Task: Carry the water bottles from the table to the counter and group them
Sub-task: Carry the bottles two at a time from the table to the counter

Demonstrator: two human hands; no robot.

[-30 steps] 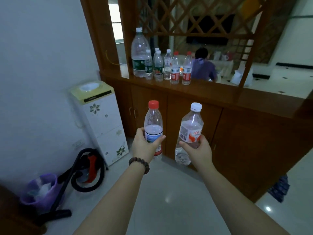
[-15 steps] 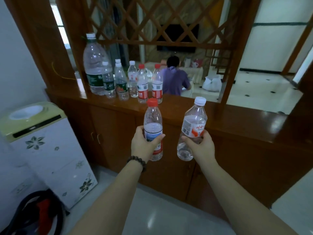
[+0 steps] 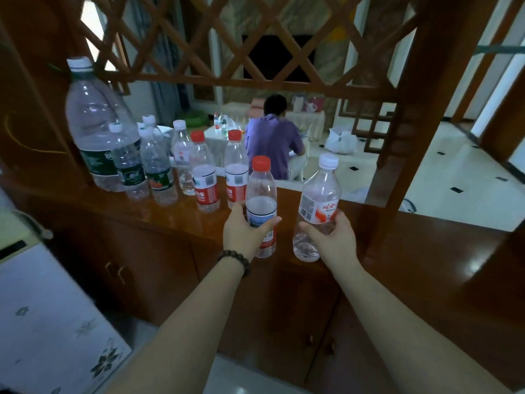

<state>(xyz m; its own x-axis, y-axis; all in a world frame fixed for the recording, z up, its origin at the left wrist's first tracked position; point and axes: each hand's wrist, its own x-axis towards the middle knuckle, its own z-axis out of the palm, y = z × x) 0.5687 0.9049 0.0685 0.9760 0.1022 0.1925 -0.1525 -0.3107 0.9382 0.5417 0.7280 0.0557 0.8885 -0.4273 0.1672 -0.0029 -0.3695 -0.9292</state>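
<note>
At the front edge of a polished wooden counter (image 3: 176, 223), I see both bare hands holding water bottles upright, side by side and a little apart. My feed shows the left hand (image 3: 244, 231), a beaded bracelet (image 3: 234, 260) at its wrist, with fingers and thumb wrapped round the red-capped bottle (image 3: 260, 206) at its label. The right hand (image 3: 329, 240) grips the white-capped bottle (image 3: 319, 203) low on its body, thumb across the front; the bottle leans slightly toward one o'clock. At ten o'clock from the hands, a cluster of bottles stands on the counter: a large clear jug (image 3: 93, 132) at the far left, smaller white-capped ones beside it, then two red-capped bottles (image 3: 204, 172) nearest the left hand. Beyond the lattice screen (image 3: 227, 38), at twelve o'clock, a seated person in a purple shirt (image 3: 272, 143) faces away.
</note>
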